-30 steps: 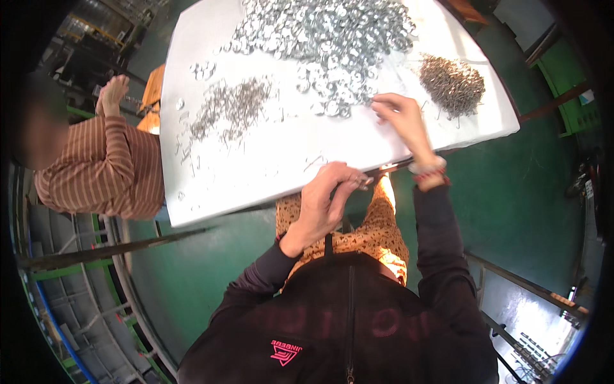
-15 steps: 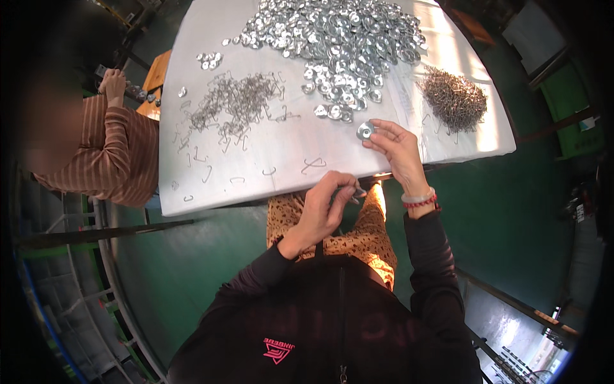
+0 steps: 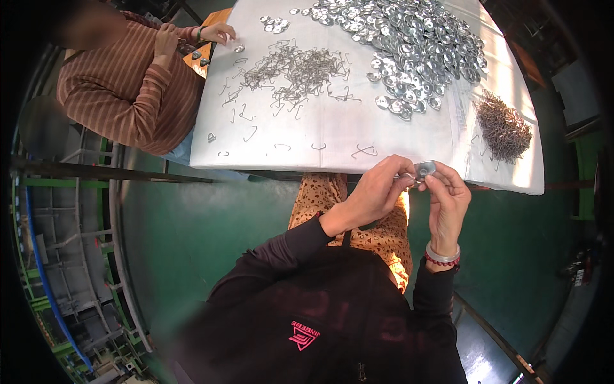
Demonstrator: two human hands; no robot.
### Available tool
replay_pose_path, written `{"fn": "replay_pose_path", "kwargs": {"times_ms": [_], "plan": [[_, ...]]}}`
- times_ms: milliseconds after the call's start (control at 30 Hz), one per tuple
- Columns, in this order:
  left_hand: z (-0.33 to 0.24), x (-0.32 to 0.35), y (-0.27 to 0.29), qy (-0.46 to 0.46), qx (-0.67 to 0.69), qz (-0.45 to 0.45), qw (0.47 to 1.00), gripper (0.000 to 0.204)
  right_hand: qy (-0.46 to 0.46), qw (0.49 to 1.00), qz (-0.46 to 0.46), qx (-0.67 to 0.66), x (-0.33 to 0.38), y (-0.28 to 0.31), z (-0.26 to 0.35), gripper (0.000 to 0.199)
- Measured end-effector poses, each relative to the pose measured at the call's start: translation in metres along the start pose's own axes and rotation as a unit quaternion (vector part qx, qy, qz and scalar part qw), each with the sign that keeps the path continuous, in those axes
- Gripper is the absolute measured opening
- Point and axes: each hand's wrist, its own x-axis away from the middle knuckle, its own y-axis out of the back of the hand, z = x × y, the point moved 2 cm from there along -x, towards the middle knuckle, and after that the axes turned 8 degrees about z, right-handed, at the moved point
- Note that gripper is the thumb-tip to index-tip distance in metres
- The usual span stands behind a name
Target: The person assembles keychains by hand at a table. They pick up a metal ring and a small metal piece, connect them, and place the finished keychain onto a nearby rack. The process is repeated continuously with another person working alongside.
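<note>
Just off the table's near edge, my two hands meet. My right hand (image 3: 448,203) pinches a round, shiny metal disc (image 3: 425,168) with a raised centre between thumb and fingers. My left hand (image 3: 376,195) is closed in a pinch against the disc's left side, on a small metal piece (image 3: 409,177) whose shape is mostly hidden by the fingers. Beyond them on the white table (image 3: 256,147) spreads a large heap of similar discs (image 3: 422,45). Bent wire hooks (image 3: 300,72) lie in a loose tangle to the left of that heap.
A dense brownish pile of small wire pieces (image 3: 504,128) sits at the table's right. Several single hooks (image 3: 364,151) lie along the near edge, and a small group of discs (image 3: 275,25) at the far left. A co-worker in a striped top (image 3: 134,89) sits at the left.
My right hand has brought the disc against the left hand's fingers; before, they were apart. The view has shifted. A co-worker's hand now reaches onto the table's left edge beside a small disc.
</note>
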Motion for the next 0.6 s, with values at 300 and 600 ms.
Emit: {"fn": "replay_pose_path", "kwargs": {"times_ms": [300,600], "plan": [[0.013,0.009,-0.002,0.050,0.034,-0.019,0.998,0.023,0.000,1.000,-0.001,0.007,-0.002,-0.004,-0.007,0.018],[0.105,-0.037,0.108,0.109,-0.214,-0.156,0.958,0.012,-0.010,0.999,0.022,0.023,0.009,-0.013,0.000,0.017]]}}
